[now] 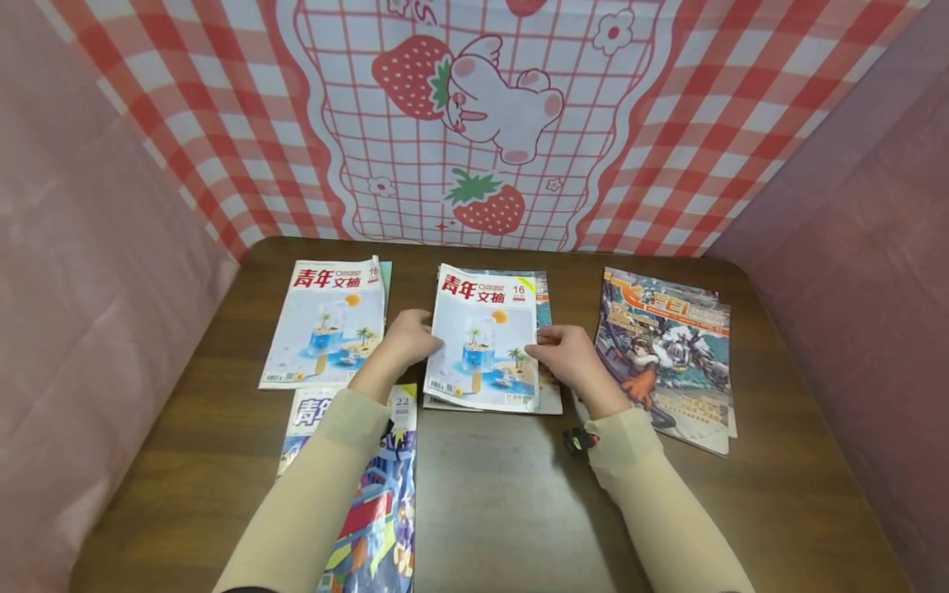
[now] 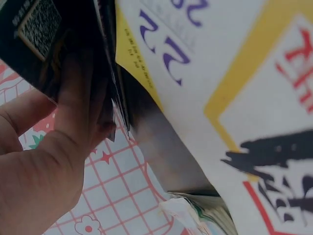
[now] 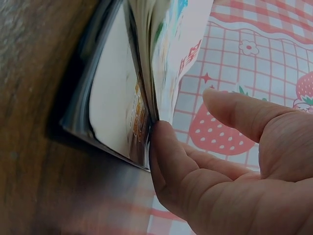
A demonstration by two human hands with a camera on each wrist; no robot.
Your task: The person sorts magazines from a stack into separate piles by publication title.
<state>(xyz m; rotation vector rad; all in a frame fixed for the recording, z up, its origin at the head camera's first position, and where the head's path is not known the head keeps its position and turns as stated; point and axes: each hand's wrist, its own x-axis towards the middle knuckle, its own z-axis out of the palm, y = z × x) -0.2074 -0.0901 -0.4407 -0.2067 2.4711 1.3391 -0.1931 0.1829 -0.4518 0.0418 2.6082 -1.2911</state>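
A youth magazine (image 1: 482,346) with a summer beach cover lies at the table's middle, on top of other magazines (image 1: 550,387) whose edges jut out on the right. My left hand (image 1: 404,342) touches the stack's left edge; in the left wrist view its fingers (image 2: 73,98) are in shadow against a dark cover. At the right edge is my right hand (image 1: 571,354). In the right wrist view its fingertips touch the page edges, while the thumb (image 3: 234,110) stands apart from the paper.
A matching beach-cover magazine (image 1: 319,329) lies at left, over another one. Below it, partly under my left forearm, is a colourful magazine (image 1: 393,494) marked 22. Several comic-style magazines (image 1: 667,362) overlap at right. A red checked cloth (image 1: 474,123) hangs behind the brown table (image 1: 504,511).
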